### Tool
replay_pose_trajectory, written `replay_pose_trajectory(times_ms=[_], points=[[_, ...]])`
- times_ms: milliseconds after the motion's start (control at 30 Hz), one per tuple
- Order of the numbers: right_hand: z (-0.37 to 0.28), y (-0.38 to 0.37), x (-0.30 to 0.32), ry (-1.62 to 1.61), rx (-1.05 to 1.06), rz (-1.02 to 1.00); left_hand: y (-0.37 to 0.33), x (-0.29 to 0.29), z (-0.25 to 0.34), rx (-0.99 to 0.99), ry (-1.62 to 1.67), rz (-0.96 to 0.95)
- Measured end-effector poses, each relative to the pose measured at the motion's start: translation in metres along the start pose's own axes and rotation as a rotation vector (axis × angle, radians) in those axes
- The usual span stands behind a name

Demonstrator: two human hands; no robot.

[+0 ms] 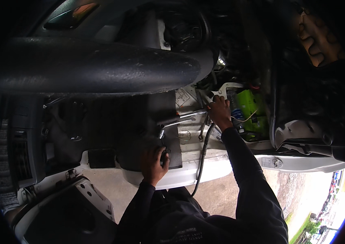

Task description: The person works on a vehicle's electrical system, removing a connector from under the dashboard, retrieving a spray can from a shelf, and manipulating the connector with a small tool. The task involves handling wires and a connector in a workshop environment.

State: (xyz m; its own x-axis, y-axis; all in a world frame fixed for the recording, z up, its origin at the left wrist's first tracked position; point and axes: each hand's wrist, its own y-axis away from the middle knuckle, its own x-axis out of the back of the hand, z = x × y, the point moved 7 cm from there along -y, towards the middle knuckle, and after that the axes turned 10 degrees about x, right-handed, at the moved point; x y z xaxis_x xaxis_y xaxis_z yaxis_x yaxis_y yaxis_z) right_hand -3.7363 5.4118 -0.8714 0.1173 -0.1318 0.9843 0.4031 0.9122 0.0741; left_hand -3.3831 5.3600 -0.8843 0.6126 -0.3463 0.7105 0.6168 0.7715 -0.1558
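My right hand [221, 114] is closed over the white metal floor beside a bright green box-shaped part. A silver bar-shaped hand tool [192, 114] runs left from its fingers; its far end lies over the dark mat. My left hand [155, 166] is curled at the mat's near edge, thumb apart from the fingers, around something small and dark that I cannot make out. Between the hands lie a silver wrench [180, 121] and a short socket tool [162, 133]. A black corrugated hose [205, 146] passes just left of my right wrist and hangs over the white sill.
A large dark padded seat or cover [99, 67] spans the upper left. The green part [246, 103] sits in a recess with loose wires. The white door sill [217, 167] runs along the near side, and an open door [70, 211] stands at lower left.
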Motion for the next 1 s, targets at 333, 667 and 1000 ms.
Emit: replay_pose_trajectory(times_ms=[333,667,1000], points=[[0.004,0.005,-0.002,-0.008,-0.005,0.113,0.001,-0.006,-0.038,0.31,0.474,0.055],[0.005,0.006,-0.012,-0.051,-0.012,0.221,-0.007,0.015,-0.042,0.674,1.185,-0.078],[-0.069,0.084,0.066,-0.672,-0.083,0.56,0.007,0.009,-0.012,0.712,1.107,-0.258]])
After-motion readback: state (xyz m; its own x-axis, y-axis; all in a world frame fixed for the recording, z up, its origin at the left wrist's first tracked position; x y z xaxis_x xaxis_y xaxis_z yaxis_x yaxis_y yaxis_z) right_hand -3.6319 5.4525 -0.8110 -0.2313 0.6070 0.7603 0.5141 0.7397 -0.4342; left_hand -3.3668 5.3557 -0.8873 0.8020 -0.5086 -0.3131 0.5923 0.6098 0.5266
